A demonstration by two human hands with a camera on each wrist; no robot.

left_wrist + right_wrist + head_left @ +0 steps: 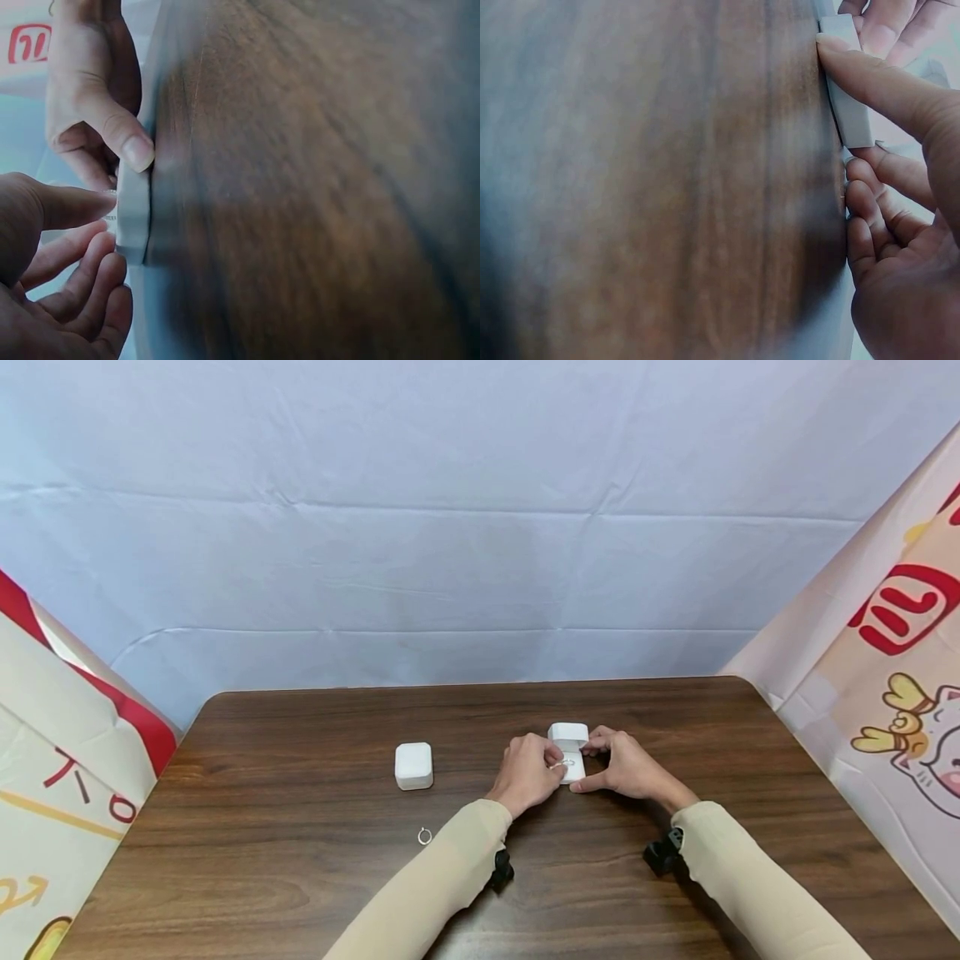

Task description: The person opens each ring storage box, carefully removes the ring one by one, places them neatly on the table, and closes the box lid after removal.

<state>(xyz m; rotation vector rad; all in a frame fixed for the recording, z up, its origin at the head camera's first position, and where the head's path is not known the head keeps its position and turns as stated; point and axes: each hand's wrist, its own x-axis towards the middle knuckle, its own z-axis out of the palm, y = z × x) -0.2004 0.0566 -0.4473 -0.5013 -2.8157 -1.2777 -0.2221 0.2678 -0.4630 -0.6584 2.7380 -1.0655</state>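
Note:
A small white ring box (568,734) stands with its lid up on the table. My right hand (630,768) grips its base from the right, thumb at the front edge and fingers by the back. In the right wrist view that thumb presses on the box wall (849,105). From the left, my left hand (528,772) reaches over the base and pinches a small silver ring (567,762) between thumb and forefinger, at the box's cushion. In the left wrist view its fingertips mostly hide the ring. How deep the ring sits in the cushion cannot be seen.
A second white ring box (414,765), lid down, stands to the left. Nearer the front, another silver ring (425,836) lies on the brown wooden table (262,827), close to my left sleeve (442,877). A pale cloth (450,568) hangs behind the table.

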